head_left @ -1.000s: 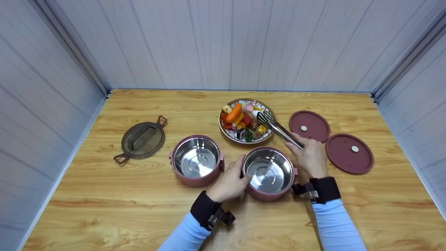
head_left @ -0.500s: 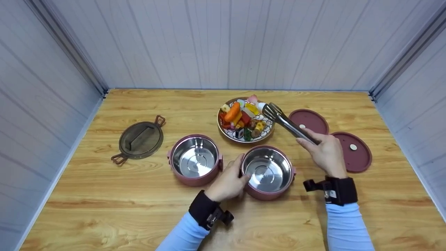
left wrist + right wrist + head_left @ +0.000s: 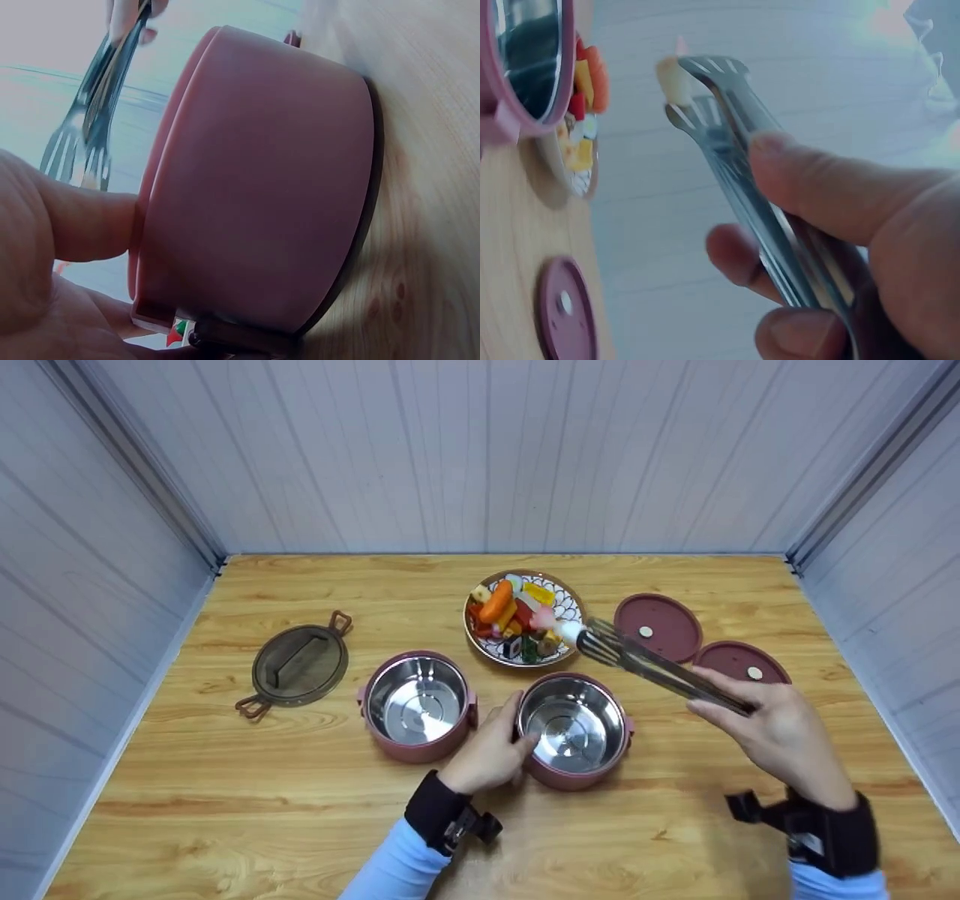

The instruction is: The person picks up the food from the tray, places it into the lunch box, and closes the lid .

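Observation:
My right hand point(image 3: 787, 739) grips a pair of metal tongs point(image 3: 606, 646) in the air, right of the pots. Pinched at the tongs' slotted tips is a small white-and-pink food piece point(image 3: 675, 81). With its thumb at the rim, my left hand point(image 3: 486, 756) holds the left side of the right-hand pink pot point(image 3: 574, 781), which stands upright on the table. The steel inside of that pot shows no food. Just left of the hand is a second pink pot point(image 3: 420, 753), also without food inside.
Behind the pots stands a patterned plate point(image 3: 568, 604) of colourful toy-like food. Two dark red round lids, a farther lid point(image 3: 667, 649) and a nearer lid point(image 3: 724, 654), lie at right. A dark see-through lid point(image 3: 300, 682) with two loop handles lies at left. Panel walls enclose the table.
My right hand has drawn the tongs away from the plate, rightward and nearer, lifting the white-and-pink piece off the food. The left hand keeps its hold on the pot.

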Demonstrator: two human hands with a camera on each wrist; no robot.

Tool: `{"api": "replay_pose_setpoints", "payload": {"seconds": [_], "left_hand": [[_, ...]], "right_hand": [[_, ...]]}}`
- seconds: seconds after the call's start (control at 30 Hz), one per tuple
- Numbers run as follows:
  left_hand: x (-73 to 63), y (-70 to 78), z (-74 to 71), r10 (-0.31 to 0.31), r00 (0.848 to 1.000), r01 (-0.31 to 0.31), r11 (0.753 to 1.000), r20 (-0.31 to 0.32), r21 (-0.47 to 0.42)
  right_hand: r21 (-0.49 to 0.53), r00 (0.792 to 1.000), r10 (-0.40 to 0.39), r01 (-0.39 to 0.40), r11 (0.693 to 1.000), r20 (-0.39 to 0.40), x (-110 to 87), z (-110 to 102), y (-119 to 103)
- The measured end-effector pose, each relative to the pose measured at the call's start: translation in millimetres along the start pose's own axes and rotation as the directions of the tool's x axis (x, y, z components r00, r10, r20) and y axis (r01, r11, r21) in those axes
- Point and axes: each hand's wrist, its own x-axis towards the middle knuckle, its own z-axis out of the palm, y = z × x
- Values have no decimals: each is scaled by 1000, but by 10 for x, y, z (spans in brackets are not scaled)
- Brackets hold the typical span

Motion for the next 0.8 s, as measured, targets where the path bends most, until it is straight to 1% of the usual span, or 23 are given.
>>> {"api": "replay_pose_setpoints", "payload": {"seconds": [0.07, 0.17, 0.3, 0.37, 0.43, 0.6, 0.7, 0.8], "left_hand": [[-3, 0, 1, 1, 1000, -1, 1000, -4, -2], [-5, 5, 0, 1, 1000, -1, 1000, -2, -9], [-5, 9, -4, 3, 1000, -3, 1000, 1, -16], [-3, 14, -2, 4, 1000, -4, 1000, 0, -12], [-1, 17, -3, 9, 1000, -9, 1000, -3, -8], [6, 10, 2, 22, 1000, -22, 1000, -5, -7], [8, -1, 7, 23, 1000, -23, 1000, -8, -7], [10, -6, 7, 28, 1000, -28, 1000, -11, -3]], "right_hand": [[-19, 998, -57, 57, 998, 23, -83, -64, 10], [-64, 988, -146, 149, 987, 41, -202, -123, 18], [-144, 966, -255, 260, 955, 48, -323, -132, 3], [-195, 947, -318, 319, 927, 38, -359, -111, -12], [-249, 930, -367, 362, 898, 25, -380, -78, -28], [-402, 888, -459, 413, 817, -19, -406, 3, -70], [-454, 859, -510, 440, 775, -39, -416, 28, -93], [-472, 831, -554, 471, 745, -46, -425, 38, -113]]}}
